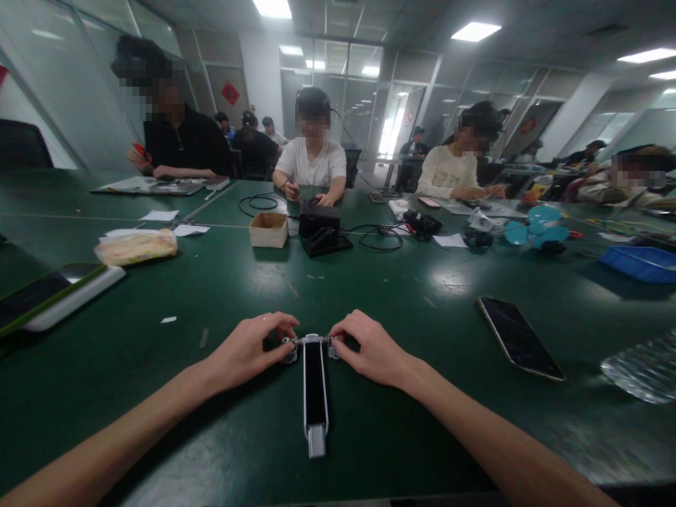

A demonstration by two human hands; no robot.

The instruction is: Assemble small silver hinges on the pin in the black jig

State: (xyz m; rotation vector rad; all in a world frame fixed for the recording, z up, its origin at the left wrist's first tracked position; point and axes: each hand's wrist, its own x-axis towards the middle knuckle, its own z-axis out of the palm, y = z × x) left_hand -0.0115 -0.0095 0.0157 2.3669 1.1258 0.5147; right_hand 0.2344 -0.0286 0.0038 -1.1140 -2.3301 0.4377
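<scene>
On the green table in front of me lies a long, narrow device (pixel 315 387), with a black middle strip, a pale metal frame and a grey block at its near end. A thin crossbar runs across its far end, with a small grey metal part on each side. My left hand (pixel 246 352) pinches the left end of this crossbar between thumb and fingers. At the right end, my right hand (pixel 372 348) pinches in the same way. The fingertips partly hide both small metal parts, so I cannot tell their exact kind.
A smartphone (pixel 520 338) and a clear plastic bottle (pixel 641 366) lie to the right, near a blue tray (pixel 641 264). Ahead stand a small open box (pixel 269 231) and a black device (pixel 320 225). A green-edged tablet (pixel 47 292) is at left. Several people sit opposite.
</scene>
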